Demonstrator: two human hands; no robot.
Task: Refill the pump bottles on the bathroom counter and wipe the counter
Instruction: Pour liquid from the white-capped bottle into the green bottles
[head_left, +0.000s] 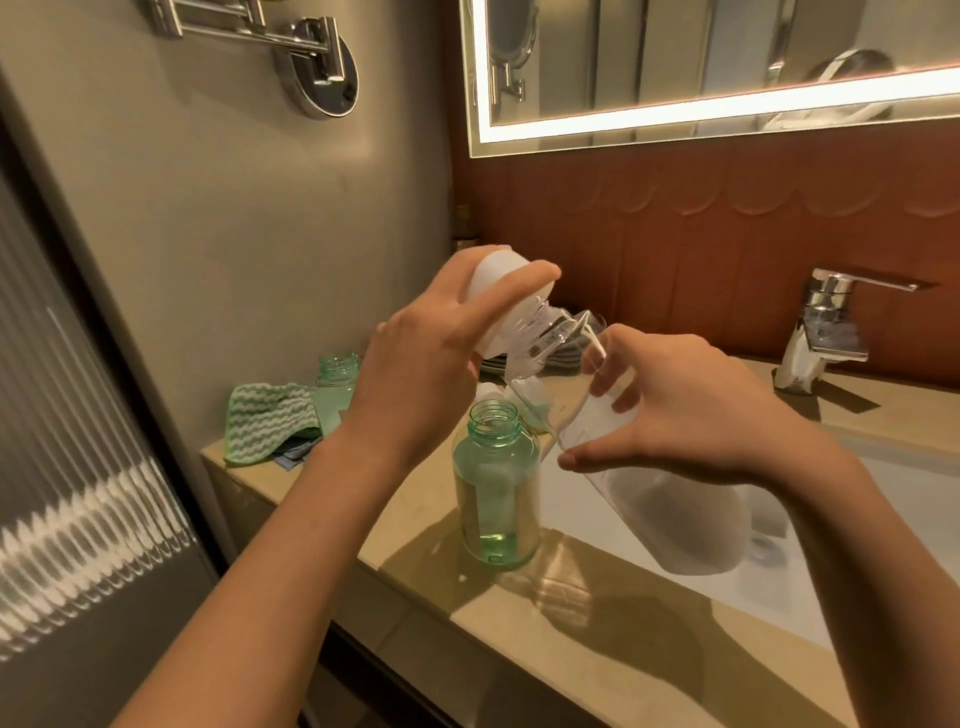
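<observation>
Over the beige stone desk (597, 649), my left hand (426, 364) is gripping an upended milky plastic bottle (498, 286), pouring into the tilted clear plastic bottle (670, 509) my right hand (691, 410) is gripping.

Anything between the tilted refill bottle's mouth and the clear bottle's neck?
Nothing visible. Left hand tips the refill bottle right at the neck of the clear bottle in the right hand; the open green bottle stands below, apart.

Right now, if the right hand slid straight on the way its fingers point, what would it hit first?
The right hand would likely meet the open green bottle first; depth is unclear.
</observation>
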